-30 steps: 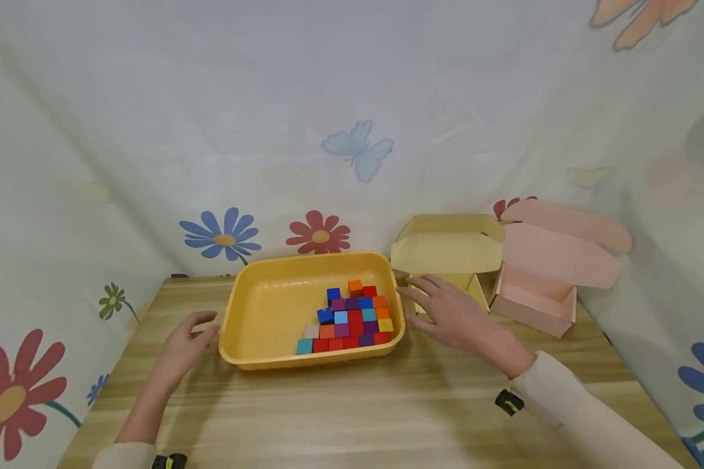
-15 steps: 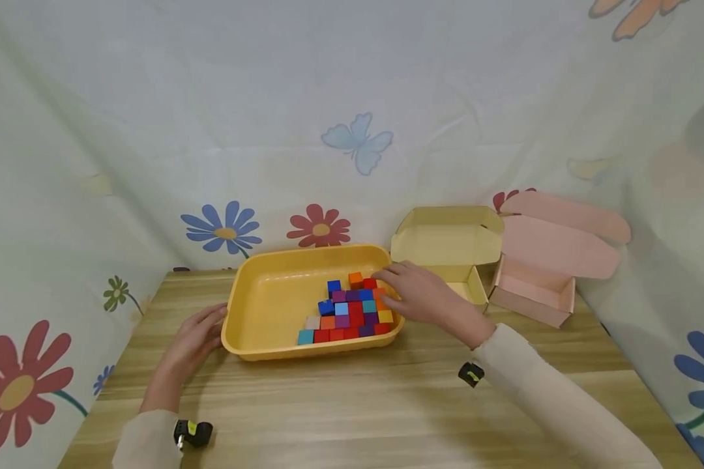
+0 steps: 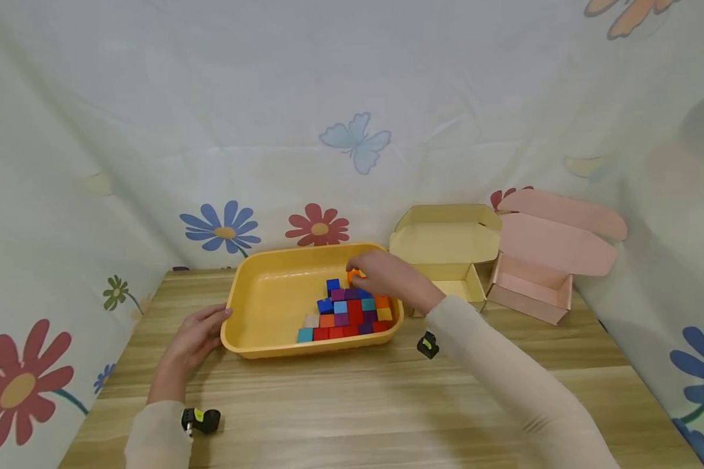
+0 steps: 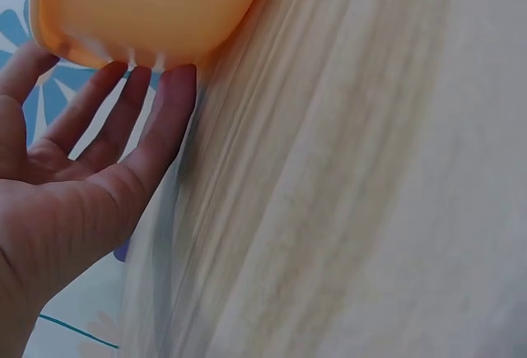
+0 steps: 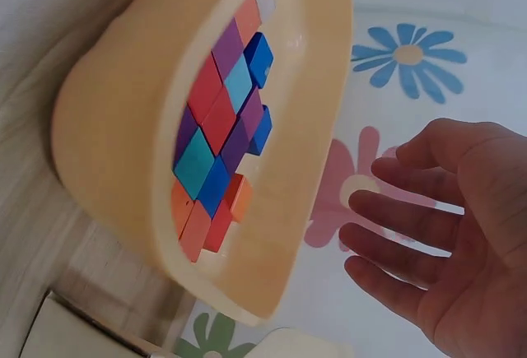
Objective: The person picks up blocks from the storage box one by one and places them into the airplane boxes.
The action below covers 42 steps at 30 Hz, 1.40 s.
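While a wood-grain counter (image 3: 328, 404) carries a yellow tray (image 3: 272, 303), an opened pink box (image 3: 557, 247) and an opened pale yellow box (image 3: 446, 241) stand to the tray's right.

A left hand (image 3: 196, 335) touches the tray's outer left end, its fingers extended, grasping nothing; a right hand (image 3: 393, 277) hovers over the far right part, its fingers loosely bent and released. Multicoloured cubes (image 3: 352, 314) sit grouped in the tray's right half, an orange cube (image 5: 240, 198) at the cluster's far edge.

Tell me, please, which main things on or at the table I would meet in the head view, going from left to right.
Left hand → yellow tray → yellow box with its lid open → pink box with its lid open.
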Tool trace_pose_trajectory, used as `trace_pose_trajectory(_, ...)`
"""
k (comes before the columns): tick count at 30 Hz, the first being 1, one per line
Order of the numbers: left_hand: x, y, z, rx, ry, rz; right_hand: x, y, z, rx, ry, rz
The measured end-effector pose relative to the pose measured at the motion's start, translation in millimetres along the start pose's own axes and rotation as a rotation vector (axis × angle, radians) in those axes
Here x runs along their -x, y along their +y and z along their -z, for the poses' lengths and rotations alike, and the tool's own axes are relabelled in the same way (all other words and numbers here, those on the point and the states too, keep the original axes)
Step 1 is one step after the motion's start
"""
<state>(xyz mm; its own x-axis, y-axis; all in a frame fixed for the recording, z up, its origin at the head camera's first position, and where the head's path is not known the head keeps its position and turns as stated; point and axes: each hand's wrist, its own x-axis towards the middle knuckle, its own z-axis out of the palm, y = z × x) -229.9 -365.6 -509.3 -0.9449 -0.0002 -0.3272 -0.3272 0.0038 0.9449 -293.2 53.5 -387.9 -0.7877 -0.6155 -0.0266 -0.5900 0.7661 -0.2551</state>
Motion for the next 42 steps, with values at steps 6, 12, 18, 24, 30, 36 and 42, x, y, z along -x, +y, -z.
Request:
trace_pose_trajectory(6,1.3,1.9,6.4,0.004,-0.012,0.004,-32,7,2,-0.054,-0.061,-0.044)
trace_pose_trajectory(12,-1.1,5.6,9.9,-0.063,-0.049,-0.022,-60,12,4,-0.126,-0.108,-0.137)
trace_pose_trajectory(18,-0.4,9.1,12.7,-0.117,-0.061,-0.033,-80,15,-11,-0.135,-0.153,-0.216)
trace_pose_trajectory(24,-1.7,6.3,10.6,-0.104,-0.075,-0.039,-83,19,-34,-0.126,-0.147,-0.293)
trace_pose_trajectory(30,2.2,-2.2,14.0,-0.123,-0.063,-0.016,-83,15,-47,-0.175,-0.137,-0.276)
trace_pose_trajectory(36,0.8,-1.7,16.0,-0.112,-0.052,-0.025,-97,17,-51,-0.135,-0.156,-0.334)
trace_pose_trajectory(42,-2.7,-3.4,11.4,-0.112,-0.068,-0.016,-104,27,-60,-0.178,-0.158,-0.428)
